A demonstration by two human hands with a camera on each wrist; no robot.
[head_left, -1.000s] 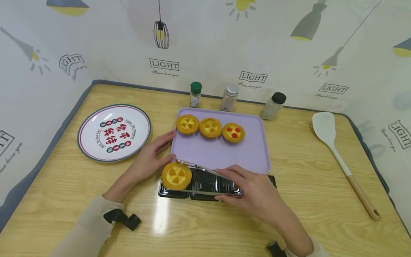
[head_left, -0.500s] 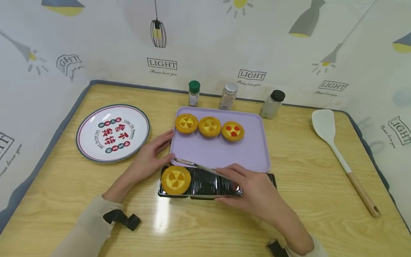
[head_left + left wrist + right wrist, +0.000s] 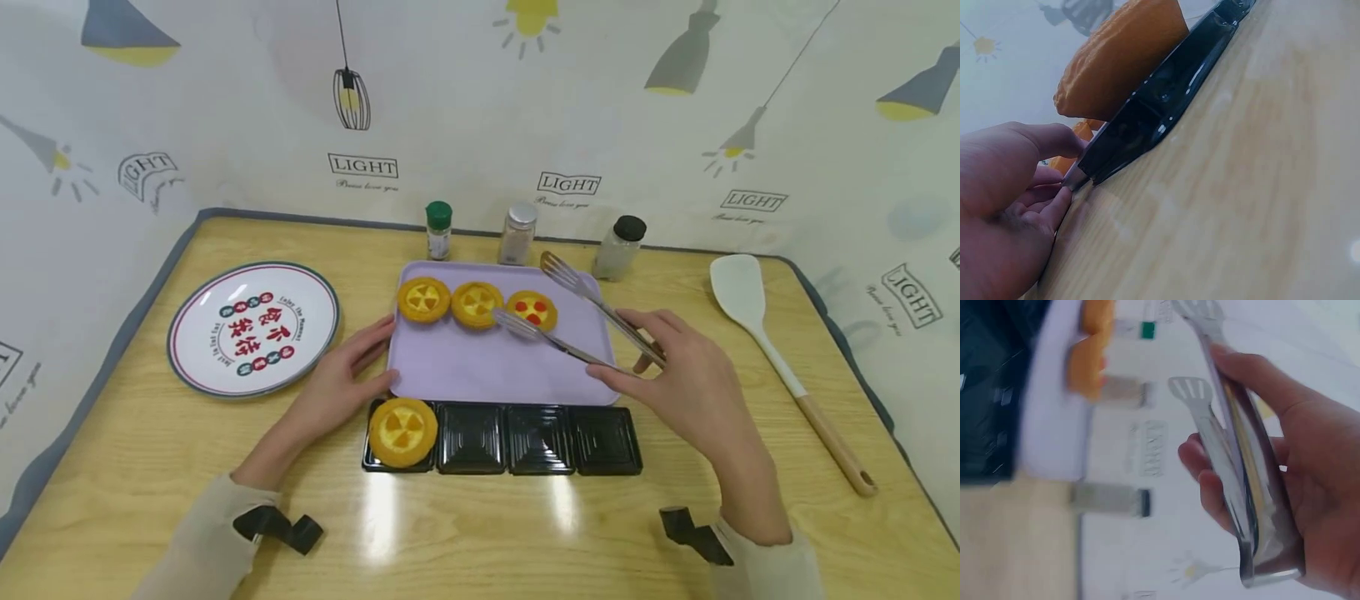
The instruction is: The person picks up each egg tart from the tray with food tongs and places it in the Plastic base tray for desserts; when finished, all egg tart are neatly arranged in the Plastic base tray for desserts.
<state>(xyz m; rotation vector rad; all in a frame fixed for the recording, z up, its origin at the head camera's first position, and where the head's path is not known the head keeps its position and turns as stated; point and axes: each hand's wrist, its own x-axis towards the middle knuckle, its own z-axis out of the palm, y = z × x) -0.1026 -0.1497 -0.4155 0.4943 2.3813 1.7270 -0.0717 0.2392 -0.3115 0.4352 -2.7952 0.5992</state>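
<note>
My right hand [image 3: 690,383] grips metal tongs [image 3: 615,320], thumb on one arm and fingers on the other. Their tips are spread apart around the red-topped egg tart [image 3: 546,310] on the lilac tray [image 3: 480,367]; whether they touch it I cannot tell. Two tarts with yellow-orange wedges, one at the left [image 3: 423,300] and one in the middle [image 3: 476,298], share its row. My left hand [image 3: 341,379] pinches the tray's left edge. Another tart [image 3: 402,432] sits in the leftmost compartment of the black plastic container [image 3: 472,437], bare in its other compartments.
A round printed plate [image 3: 202,342] lies at the left. Behind the tray stand a green-capped bottle [image 3: 438,232], a silver-capped jar [image 3: 517,237] and a black-capped jar [image 3: 618,250]. A white spatula with a wooden handle [image 3: 780,358] lies at the right.
My right hand has lifted the tongs from over the black container, moving right and away to the red-topped tart. Their arms are now spread toward the back. My left hand keeps its place.
</note>
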